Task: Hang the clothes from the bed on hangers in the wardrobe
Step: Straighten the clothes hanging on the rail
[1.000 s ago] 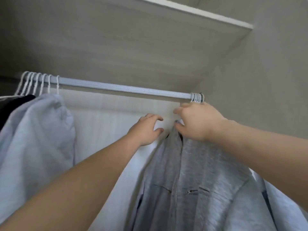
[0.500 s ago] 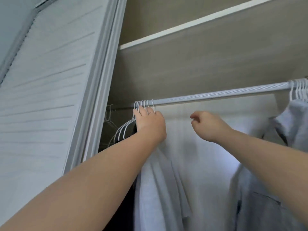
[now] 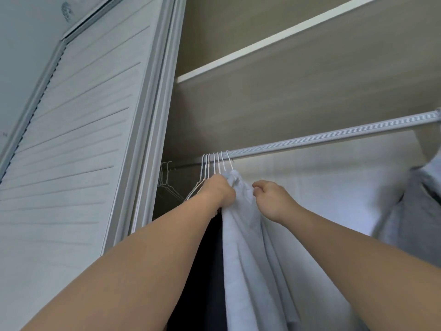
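Head view: where is the pale bluish-white cloth garment (image 3: 243,247)?
— At six o'clock, under the ribbed grey metal rail (image 3: 334,136). The left hand (image 3: 218,191) has its grip clamped on the white wire hangers (image 3: 214,164). The right hand (image 3: 272,199) curls beside the garment, its grip unclear.

One head-worn view — tilted upward, close beneath the wardrobe rail (image 3: 334,136), facing inside.

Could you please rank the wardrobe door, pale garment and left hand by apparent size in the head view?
1. wardrobe door, largest
2. pale garment
3. left hand, smallest
Camera nearness may flatter the door.
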